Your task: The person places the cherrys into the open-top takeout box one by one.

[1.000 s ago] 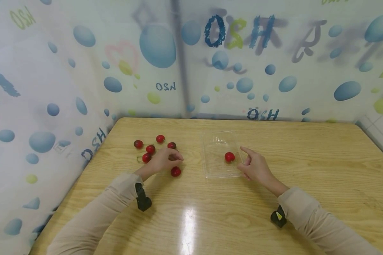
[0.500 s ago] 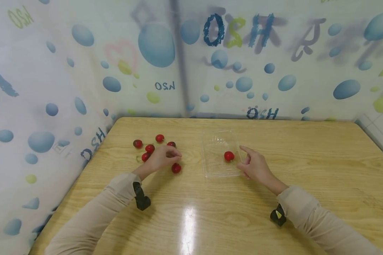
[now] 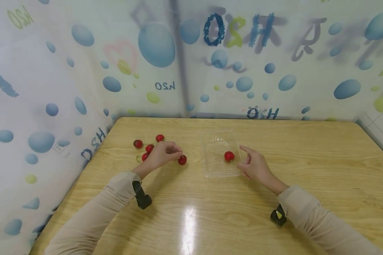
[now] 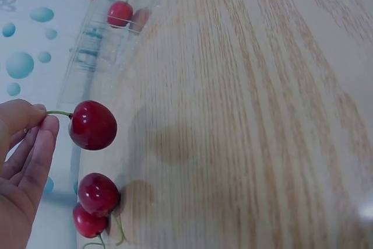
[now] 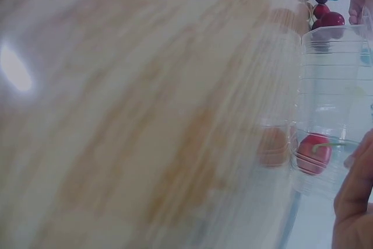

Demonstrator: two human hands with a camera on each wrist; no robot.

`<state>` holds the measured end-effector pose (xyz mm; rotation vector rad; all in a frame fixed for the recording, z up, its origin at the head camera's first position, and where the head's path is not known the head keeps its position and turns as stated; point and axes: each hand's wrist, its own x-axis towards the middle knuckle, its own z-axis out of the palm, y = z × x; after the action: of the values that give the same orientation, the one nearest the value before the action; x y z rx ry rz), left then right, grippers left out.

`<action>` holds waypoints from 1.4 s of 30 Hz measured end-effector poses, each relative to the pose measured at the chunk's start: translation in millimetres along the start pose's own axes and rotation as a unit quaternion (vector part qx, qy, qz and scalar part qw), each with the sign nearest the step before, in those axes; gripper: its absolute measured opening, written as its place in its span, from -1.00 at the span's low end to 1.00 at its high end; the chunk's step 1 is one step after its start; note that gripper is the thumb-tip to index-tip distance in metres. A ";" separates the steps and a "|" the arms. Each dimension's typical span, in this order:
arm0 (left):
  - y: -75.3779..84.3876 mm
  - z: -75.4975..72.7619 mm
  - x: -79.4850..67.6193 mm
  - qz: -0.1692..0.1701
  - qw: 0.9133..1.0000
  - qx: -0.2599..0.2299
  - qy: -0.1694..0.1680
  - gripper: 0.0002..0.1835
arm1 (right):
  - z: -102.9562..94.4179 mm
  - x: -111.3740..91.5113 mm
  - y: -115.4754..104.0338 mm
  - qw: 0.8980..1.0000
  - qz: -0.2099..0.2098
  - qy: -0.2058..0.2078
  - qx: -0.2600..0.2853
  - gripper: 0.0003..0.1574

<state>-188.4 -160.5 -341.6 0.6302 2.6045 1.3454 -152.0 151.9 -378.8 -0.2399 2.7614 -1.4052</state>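
Note:
My left hand (image 3: 162, 154) pinches a dark red cherry (image 4: 93, 125) by its green stem. The cherry hangs just past the fingertips, with its shadow on the wood in the left wrist view. Beside and behind that hand lie several loose cherries (image 3: 149, 148), partly hidden by it. A clear plastic container (image 3: 215, 171) stands to the right, with one cherry (image 3: 229, 156) inside, stem attached. At the container's right side, my right hand (image 3: 256, 166) holds the edge: the thumb reaches over the rim and the index finger stretches along the side.
A light wooden table (image 3: 223, 216) carries everything. Printed curtains (image 3: 194, 78) with blue drops rise behind it and on the left. Table surface lies between the loose cherries and the container. A black band (image 3: 142, 196) sits on the left wrist.
The cherry near my left fingertips has risen and shifted slightly right and farther from me, now hanging by its stem. My right hand and the container stay about where they were.

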 end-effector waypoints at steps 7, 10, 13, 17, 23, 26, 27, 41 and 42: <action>-7.8 0.3 8.3 -0.001 1.000 0.021 0.014 -0.88 | 0.0 -0.1 -0.5 1.000 0.002 -0.001 0.001 -0.22; 0.3 -2.3 11.3 0.012 0.999 0.042 0.019 -0.90 | 0.0 -0.1 -0.1 1.000 0.007 -0.002 0.002 -0.21; 9.0 -4.6 14.7 0.027 0.998 0.055 0.021 -0.92 | 0.0 -0.3 0.0 1.000 0.011 -0.002 0.002 -0.21; 18.5 -5.9 18.8 0.031 0.997 0.066 0.020 -0.92 | 0.0 -0.3 -0.3 1.000 0.007 -0.001 0.002 -0.22; 30.5 -5.1 23.8 0.035 0.998 0.060 0.010 -0.92 | 0.3 -0.3 -1.3 1.000 0.004 0.001 0.002 -0.22; 37.0 -4.0 27.3 0.049 0.997 0.057 0.005 -0.92 | 0.5 -0.5 -1.5 1.000 0.007 0.001 0.000 -0.22; 39.4 -3.6 28.6 0.054 0.997 0.056 0.002 -0.92 | 0.5 -0.5 -1.5 1.000 0.008 0.001 -0.001 -0.22; 77.0 2.5 48.7 0.096 0.989 0.113 -0.029 -0.93 | 0.6 0.0 0.3 1.000 -0.001 0.001 -0.004 -0.22; 80.3 2.1 50.1 0.104 0.988 0.112 -0.030 -0.93 | 0.6 0.1 0.3 1.000 -0.002 0.002 -0.006 -0.23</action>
<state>-208.9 -96.4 -275.0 0.9852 2.7254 1.0693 -152.1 151.6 -379.4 -0.2432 2.7746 -1.3917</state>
